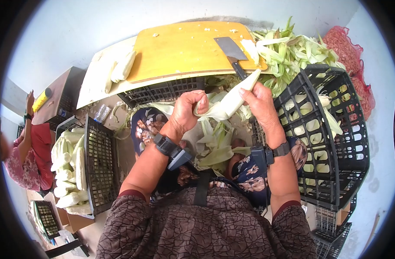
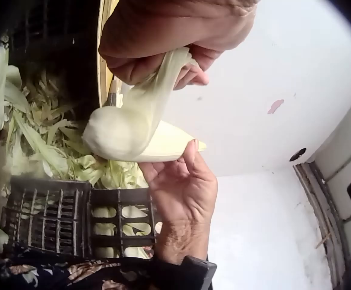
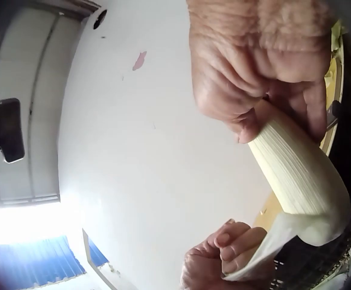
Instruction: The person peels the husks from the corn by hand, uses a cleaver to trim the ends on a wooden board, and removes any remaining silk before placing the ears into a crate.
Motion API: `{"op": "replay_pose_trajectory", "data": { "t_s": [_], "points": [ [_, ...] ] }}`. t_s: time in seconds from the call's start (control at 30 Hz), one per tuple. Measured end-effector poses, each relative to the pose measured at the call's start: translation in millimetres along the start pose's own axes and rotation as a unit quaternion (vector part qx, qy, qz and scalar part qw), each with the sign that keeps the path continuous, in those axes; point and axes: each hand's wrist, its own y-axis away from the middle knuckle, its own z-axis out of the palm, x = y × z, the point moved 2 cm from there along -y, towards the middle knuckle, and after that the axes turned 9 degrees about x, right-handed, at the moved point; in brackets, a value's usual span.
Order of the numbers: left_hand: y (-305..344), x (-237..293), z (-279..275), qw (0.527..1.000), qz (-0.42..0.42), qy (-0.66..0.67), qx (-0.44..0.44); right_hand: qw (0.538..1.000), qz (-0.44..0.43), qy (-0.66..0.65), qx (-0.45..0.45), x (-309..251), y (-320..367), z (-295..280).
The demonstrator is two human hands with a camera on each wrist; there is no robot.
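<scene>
A pale ear of corn [image 1: 233, 102] is held in the air between the two hands, on the person's side of the table [image 1: 96, 82], off the right part of its near edge. Its long axis runs on a slant: the thick butt is toward the person and the left, the narrow tip away and to the right, toward the near right corner of the yellow board [image 1: 176, 52]. The right hand [image 1: 262, 103] is the one on the ear itself, gripping it toward the tip with the thumb on one side and fingers on the other.

The left hand [image 1: 186, 110] is the nearer to the butt, with curled fingers pinching a strip of husk [image 3: 264, 246]. The strip is attached at the butt and spans the gap to that hand, so the left hand stands apart from the ear. The right wrist view shows the strip leaving at an angle to the long axis, not in line with it.

Past the tip, a cleaver [image 1: 230, 48] lies at the board's right end, its handle jutting over the near edge. Loose husks [image 1: 217, 144] lie below the hands; a black crate [image 1: 309, 88] stands just beyond the right hand.
</scene>
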Motion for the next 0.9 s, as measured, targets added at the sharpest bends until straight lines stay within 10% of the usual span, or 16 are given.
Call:
{"op": "replay_pose_trajectory", "data": {
  "t_s": [0.17,0.27,0.4,0.5,0.57,0.63,0.9],
  "points": [
    [9,-1,12,0.982,-0.013,-0.185,-0.019,0.996,-0.004,-0.046,0.082,-5,-4,-10],
    [14,-12,10,0.824,-0.147,-0.525,-0.153,0.990,-0.020,-0.066,0.123,-16,-4,-16],
    [21,-34,5,0.674,-0.124,-0.688,-0.238,0.987,-0.033,-0.046,0.152,-17,-7,-28],
    [7,-32,-1,0.700,0.034,-0.700,-0.140,0.989,-0.048,-0.060,0.129,-15,-3,-23],
    [2,-26,5,0.731,-0.008,-0.676,-0.089,0.991,-0.030,-0.037,0.128,-19,0,-19],
    [2,-20,8,0.916,0.014,-0.402,0.008,0.995,0.002,-0.049,0.093,-17,-1,-16],
    [12,-20,18,0.968,-0.112,-0.211,-0.080,0.992,0.015,-0.105,-0.061,-17,6,-5]
  ]
}}
